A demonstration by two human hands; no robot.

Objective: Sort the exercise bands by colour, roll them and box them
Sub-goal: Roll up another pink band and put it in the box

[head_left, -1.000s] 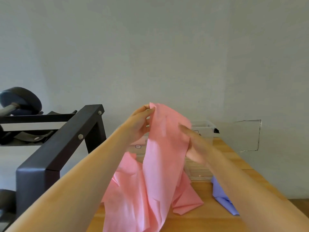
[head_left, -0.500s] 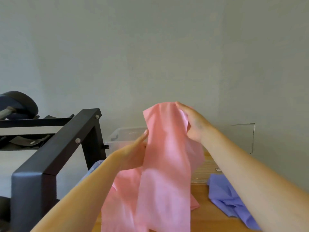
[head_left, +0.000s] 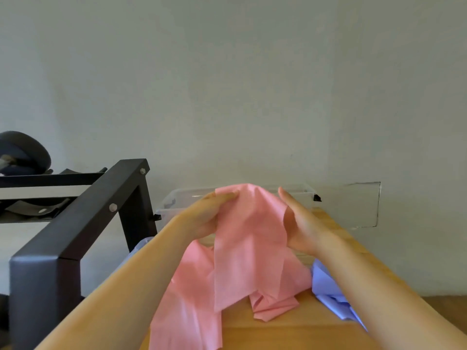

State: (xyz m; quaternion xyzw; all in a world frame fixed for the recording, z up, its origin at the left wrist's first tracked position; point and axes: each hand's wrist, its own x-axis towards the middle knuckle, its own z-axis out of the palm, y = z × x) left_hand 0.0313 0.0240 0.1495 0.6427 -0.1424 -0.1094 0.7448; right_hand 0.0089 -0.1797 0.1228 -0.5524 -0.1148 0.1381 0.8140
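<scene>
A long pink exercise band (head_left: 247,248) hangs in front of me, its top raised above the wooden table (head_left: 290,329) and its lower folds heaped on the wood. My left hand (head_left: 204,215) pinches the band's top left edge. My right hand (head_left: 303,226) has straight fingers, with the palm against the band's right side. A purple band (head_left: 328,286) lies crumpled to the right under my right forearm. Another bit of purple band (head_left: 141,246) peeks out by my left forearm. A clear plastic box (head_left: 182,198) stands behind the pink band, partly hidden by it.
A black metal rack (head_left: 75,223) stands close on the left, with a dark dumbbell (head_left: 22,152) on its shelf. A clear lid (head_left: 353,205) leans on the wall at the back right. The grey wall runs right behind the table.
My right hand let go of the band's top and dropped beside it, fingers straight. My left hand rose to take the top edge. The band's top sank lower.
</scene>
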